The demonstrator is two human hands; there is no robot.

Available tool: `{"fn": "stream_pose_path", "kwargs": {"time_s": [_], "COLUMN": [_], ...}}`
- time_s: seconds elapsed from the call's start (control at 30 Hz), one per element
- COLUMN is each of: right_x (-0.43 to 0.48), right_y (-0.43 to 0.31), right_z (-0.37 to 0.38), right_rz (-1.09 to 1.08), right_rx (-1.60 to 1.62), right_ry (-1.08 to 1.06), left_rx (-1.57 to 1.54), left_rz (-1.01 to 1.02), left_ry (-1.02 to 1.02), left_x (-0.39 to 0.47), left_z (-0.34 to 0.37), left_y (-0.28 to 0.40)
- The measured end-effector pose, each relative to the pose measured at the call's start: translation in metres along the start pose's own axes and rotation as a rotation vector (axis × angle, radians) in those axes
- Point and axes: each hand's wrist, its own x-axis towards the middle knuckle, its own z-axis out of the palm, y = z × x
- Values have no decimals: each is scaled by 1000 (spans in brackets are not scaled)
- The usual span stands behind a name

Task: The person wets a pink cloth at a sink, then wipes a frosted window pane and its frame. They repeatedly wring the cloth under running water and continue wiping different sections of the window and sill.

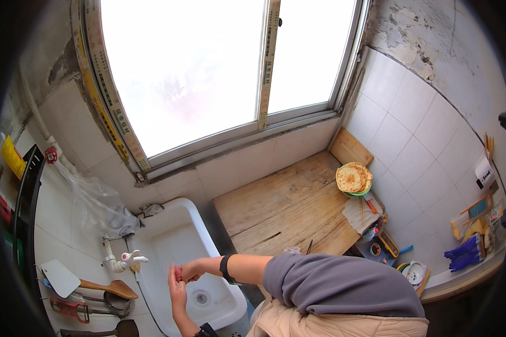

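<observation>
Both my hands are together over the white ceramic sink [208, 236], touching each other. My right hand [189, 271] comes in from the right, with a black band on its wrist and a grey sleeve pushed up. My left hand [177, 290] rises from below, its fingers against the right one. Something reddish shows between them; whether it is skin or a small thing, I cannot tell. A white plastic tap [134, 258] juts from the wall left of my hands. The round drain [201, 298] lies in the basin just below them.
A wooden board worktop [278, 210] bears a stack of flatbreads [353, 177] in a green-rimmed container. A wooden spatula [109, 287] and other utensils hang at left. A plastic bag [105, 202] hangs above the tap. Purple rubber gloves [465, 255] hang at right.
</observation>
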Motion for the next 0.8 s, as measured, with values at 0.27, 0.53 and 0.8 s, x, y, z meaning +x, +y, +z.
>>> {"fn": "stream_pose_path", "kwargs": {"time_s": [0.27, 0.53, 0.8], "right_x": [-5, -1, -8], "right_y": [-38, -22, 0], "right_z": [1, 23, 24], "right_rz": [165, -71, -472], "right_rx": [-650, -1301, -1552], "right_ry": [-141, 140, 407], "left_rx": [605, 1001, 675], "left_rz": [178, -77, -166], "left_ry": [147, 185, 391], "left_x": [-9, 5, 4], "left_z": [8, 10, 26], "left_y": [38, 12, -29]}}
